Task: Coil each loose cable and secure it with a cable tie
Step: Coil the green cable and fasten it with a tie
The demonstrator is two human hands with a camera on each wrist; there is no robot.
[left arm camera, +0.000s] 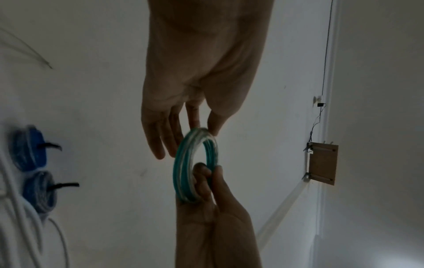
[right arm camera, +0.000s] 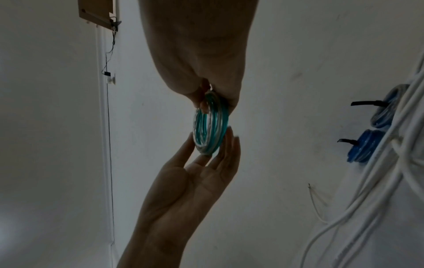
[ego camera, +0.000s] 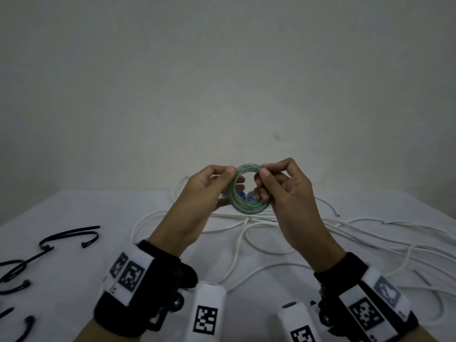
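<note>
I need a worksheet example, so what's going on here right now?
A person holds a green coil up over the table, the left hand pinching one side and the right hand the other. No tie is on it yet. Black ties lie at the left, loose white cables below, and two tied blue coils behind.

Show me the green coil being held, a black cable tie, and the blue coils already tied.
Green translucent cable coil point(ego camera: 249, 210): head view, lower rim.
Black plastic cable tie point(ego camera: 71, 234): head view, middle of strap.
Blue tied cable coil point(right arm camera: 364, 147): right wrist view, coil's face.
</note>
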